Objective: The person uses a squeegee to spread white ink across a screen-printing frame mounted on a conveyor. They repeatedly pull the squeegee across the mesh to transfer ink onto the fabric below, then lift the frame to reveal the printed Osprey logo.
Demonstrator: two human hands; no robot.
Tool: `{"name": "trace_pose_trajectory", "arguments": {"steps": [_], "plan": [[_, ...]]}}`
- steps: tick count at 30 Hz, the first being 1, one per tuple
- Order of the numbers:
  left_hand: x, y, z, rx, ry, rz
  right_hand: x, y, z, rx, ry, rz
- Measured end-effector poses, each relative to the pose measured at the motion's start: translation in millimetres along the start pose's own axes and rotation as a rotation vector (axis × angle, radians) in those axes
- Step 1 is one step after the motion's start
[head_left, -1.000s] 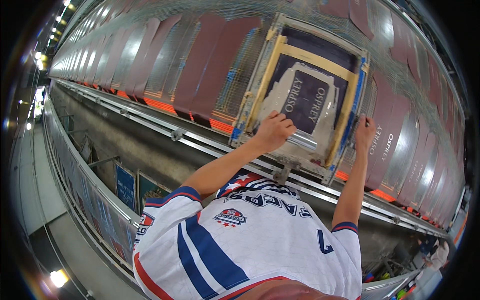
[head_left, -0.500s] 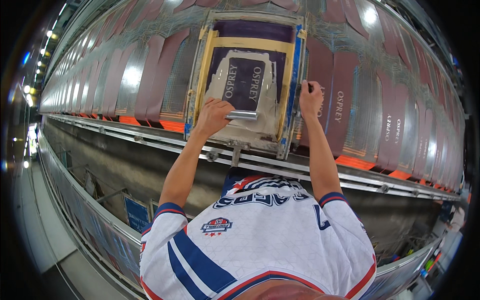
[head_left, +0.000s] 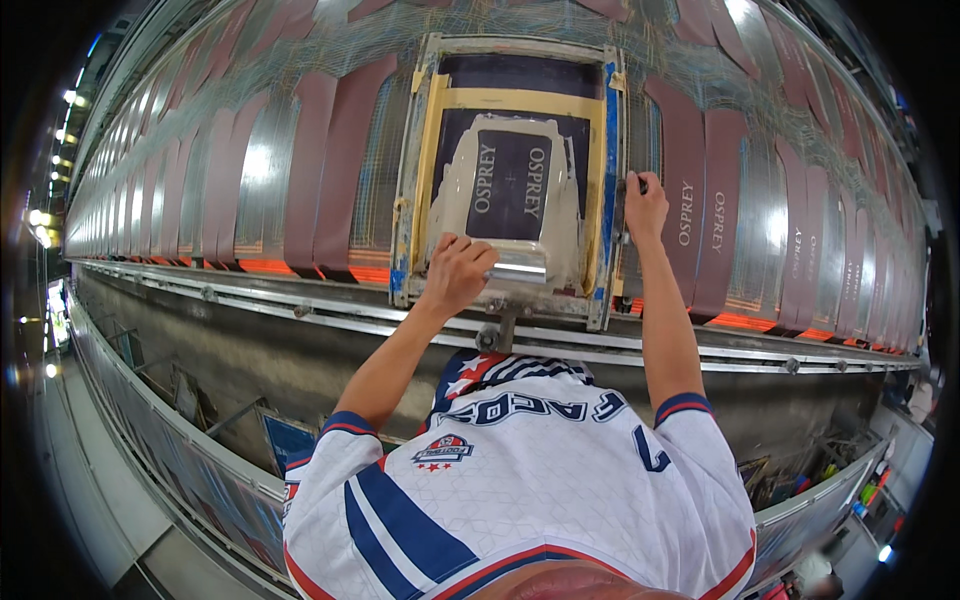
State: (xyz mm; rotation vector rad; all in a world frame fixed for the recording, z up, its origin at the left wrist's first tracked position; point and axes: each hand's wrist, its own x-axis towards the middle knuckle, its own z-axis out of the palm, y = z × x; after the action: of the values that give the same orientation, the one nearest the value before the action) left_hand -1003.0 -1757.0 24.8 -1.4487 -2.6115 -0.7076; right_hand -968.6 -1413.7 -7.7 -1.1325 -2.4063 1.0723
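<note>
A screen-printing frame (head_left: 421, 170) with yellow and blue tape lies on a long print table, over maroon fabric pieces. Pale ink surrounds the dark stencil in its mesh (head_left: 510, 185). My left hand (head_left: 455, 272) is closed on a metal squeegee (head_left: 517, 266) at the near end of the mesh. My right hand (head_left: 644, 205) grips the frame's right rail. Both arms reach out over my white, blue and red jersey.
Rows of maroon fabric strips (head_left: 325, 160) run left and right along the table, some at the right printed with pale lettering (head_left: 700, 215). A metal rail (head_left: 300, 305) edges the table's near side. Clutter lies under it at lower right (head_left: 860, 490).
The frame has shifted left and squared up in view. My left hand with the squeegee has come down the mesh to its near end; my right hand stays on the right rail.
</note>
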Motion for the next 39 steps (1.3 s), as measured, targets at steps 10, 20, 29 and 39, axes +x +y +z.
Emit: {"name": "trace_pose_trajectory", "arguments": {"steps": [10, 20, 29, 39], "plan": [[180, -111, 4, -0.116, -0.020, 0.013, 52, -92, -10, 0.049, -0.367, -0.503], [212, -129, 14, -0.115, -0.074, -0.035, 66, -146, 64, -0.421, -0.580, -0.636], [33, -24, -3, -0.184, -0.151, -0.071, -112, -77, 22, -0.301, -0.564, -0.791], [213, -127, 2, -0.063, -0.149, -0.007, 72, -144, 62, -0.432, -0.586, -0.695]]}}
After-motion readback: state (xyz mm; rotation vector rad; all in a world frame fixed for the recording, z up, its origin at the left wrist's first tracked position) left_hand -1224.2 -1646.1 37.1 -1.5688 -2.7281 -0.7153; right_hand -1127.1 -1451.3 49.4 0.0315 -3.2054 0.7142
